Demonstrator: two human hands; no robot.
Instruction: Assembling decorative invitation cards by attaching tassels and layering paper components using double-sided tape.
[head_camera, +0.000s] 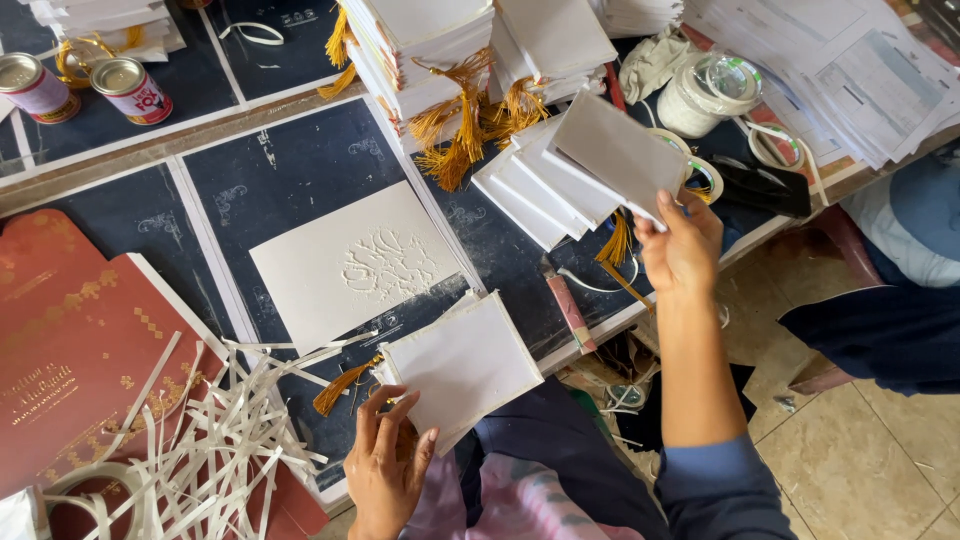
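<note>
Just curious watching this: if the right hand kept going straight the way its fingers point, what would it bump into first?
Probably the fanned white cards, which the right hand already grips from below; tasselled card stacks lie beyond. Depth is uncertain.

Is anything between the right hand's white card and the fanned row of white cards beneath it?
Nothing visible. The right hand holds a white card by its lower edge, directly over the fanned row of cards. The left hand holds a separate card stack, well clear.

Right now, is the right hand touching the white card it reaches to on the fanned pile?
Touching. The head view shows the right hand with its fingertips closed on the lower edge of the top white card, no gap between them.
</note>
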